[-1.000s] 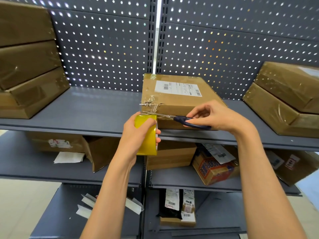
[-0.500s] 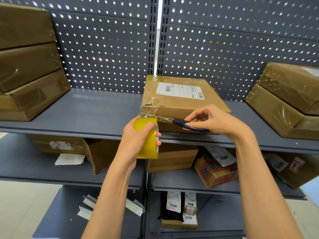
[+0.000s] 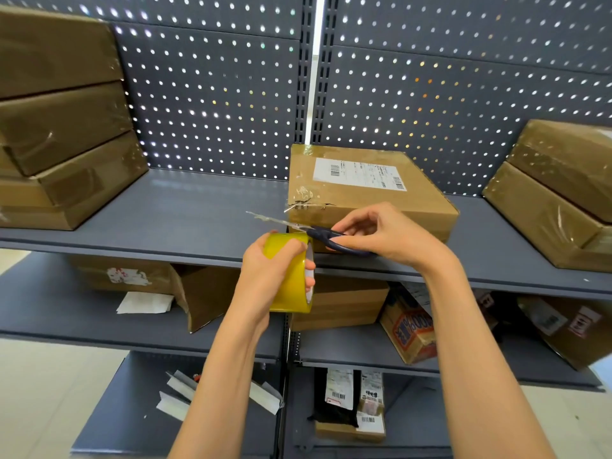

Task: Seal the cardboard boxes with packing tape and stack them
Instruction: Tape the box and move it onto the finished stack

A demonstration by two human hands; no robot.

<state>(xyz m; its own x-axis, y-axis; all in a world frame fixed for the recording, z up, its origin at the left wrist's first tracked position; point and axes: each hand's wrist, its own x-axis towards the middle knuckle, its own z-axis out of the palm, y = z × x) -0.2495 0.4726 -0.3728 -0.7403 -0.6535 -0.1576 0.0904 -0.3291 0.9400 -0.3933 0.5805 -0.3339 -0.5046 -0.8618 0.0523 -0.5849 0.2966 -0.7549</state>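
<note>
A flat cardboard box (image 3: 361,197) with a white shipping label lies on the top grey shelf (image 3: 185,220), its front left corner wrapped in crinkled clear tape. My left hand (image 3: 268,270) grips a yellow roll of packing tape (image 3: 293,276) just in front of the shelf edge, below that corner. My right hand (image 3: 381,236) holds dark-handled scissors (image 3: 328,235) by the handles. Their blades point left over the roll, and a scrap of clear tape clings to the tips.
Sealed boxes are stacked at the left (image 3: 63,127) and at the right (image 3: 559,197) of the top shelf. The lower shelves hold more boxes (image 3: 341,303), an orange printed carton (image 3: 410,332), paper scraps (image 3: 145,303) and small parcels (image 3: 351,405). A perforated panel backs the shelving.
The tape roll has come away from the box corner and dropped slightly toward me. The scissors blades have shifted left and now stick out past the box with loose tape on them.
</note>
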